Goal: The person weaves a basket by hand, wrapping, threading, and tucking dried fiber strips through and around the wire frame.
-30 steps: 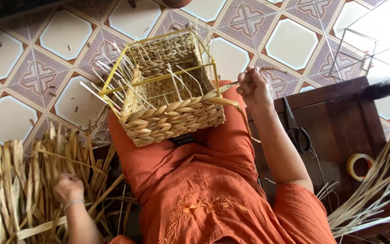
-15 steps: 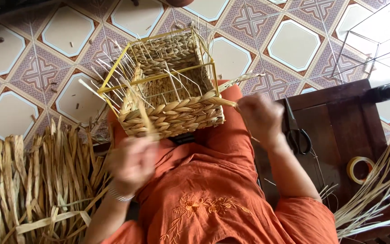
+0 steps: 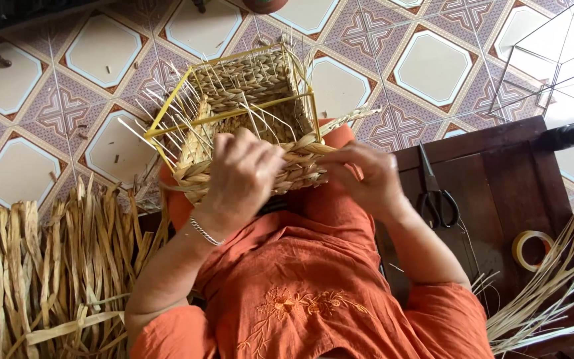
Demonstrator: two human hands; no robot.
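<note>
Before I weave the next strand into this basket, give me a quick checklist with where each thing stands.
1. Basket steady on lap: ok.
2. Left hand on the woven wall: ok.
3. Right hand pinching the braided strand: ok.
4. Spare dried strips within left reach: ok.
5. Scissors on the wooden table: ok.
6. Strand long enough: cannot tell.
</note>
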